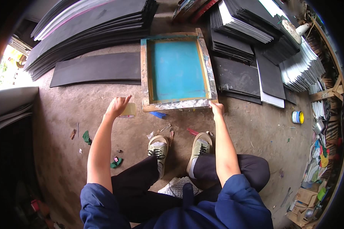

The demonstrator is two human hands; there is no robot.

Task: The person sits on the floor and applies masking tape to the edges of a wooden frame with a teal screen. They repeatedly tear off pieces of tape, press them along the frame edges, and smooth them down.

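In front of me is a silk-screen frame (179, 104), a paint-stained wooden rim around a teal mesh (176, 70). My right hand (217, 108) is closed on its near right corner, with the thumb on top of the rim. Left of the frame, my left hand (116, 107) is closed around a wide roll of clear yellowish tape (129, 110). The roll is apart from the frame's near left corner. A small blue scrap (158, 114) lies on the floor just below the near rim.
Stacks of black sheets (91, 34) rise at the far left, with a long black sheet (99, 68) before them. More black and white sheets (240, 78) lie to the right. A yellow-and-blue can (297, 117) stands farther right. Scraps, including a green one (86, 137), litter the floor.
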